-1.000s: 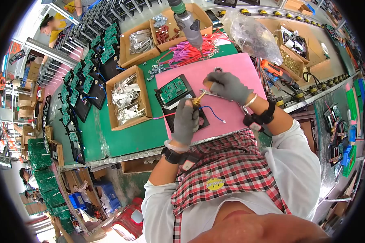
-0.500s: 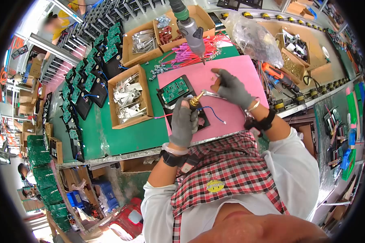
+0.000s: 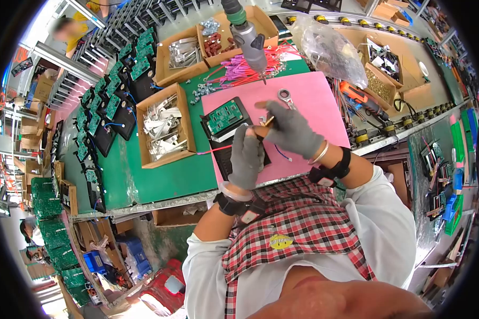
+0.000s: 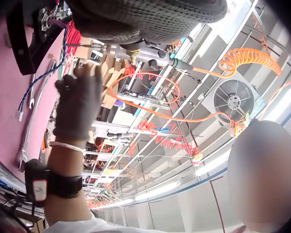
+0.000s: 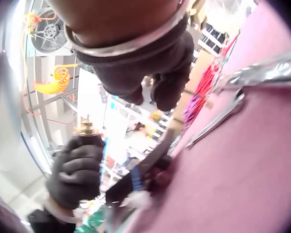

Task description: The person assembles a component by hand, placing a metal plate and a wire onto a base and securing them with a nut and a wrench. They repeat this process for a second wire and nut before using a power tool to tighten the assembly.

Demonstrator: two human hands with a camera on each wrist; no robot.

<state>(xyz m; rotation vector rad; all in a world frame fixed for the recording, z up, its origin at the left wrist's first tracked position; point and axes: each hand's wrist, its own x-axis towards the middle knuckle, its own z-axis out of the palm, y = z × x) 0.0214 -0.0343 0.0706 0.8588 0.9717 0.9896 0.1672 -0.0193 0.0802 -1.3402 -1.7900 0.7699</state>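
My gloved left hand (image 3: 245,162) grips a dark part with a brass fitting (image 5: 86,127) standing up from the top of the fist. A red wire (image 3: 215,150) runs out to its left. My gloved right hand (image 3: 295,133) is close beside the left fingertips, fingers bent, overlapping the fitting in the head view. In the right wrist view it is apart from the fitting; I cannot tell whether its fingertips hold something small. Below the hands, a black housing (image 3: 222,162) with a green circuit board (image 3: 224,117) lies on the pink mat (image 3: 324,111).
A ratchet wrench (image 3: 285,95) lies on the mat under the right hand. An electric driver (image 3: 250,45) hangs above. Cardboard boxes of metal brackets (image 3: 165,127), red wires (image 3: 245,69) and loose bolts (image 3: 201,90) surround the mat. An orange-handled tool (image 3: 356,93) lies at right.
My right hand has moved left from over the mat and wrench to the left hand, uncovering the wrench's ring end. The left hand stays in nearly the same place, still gripping the part.
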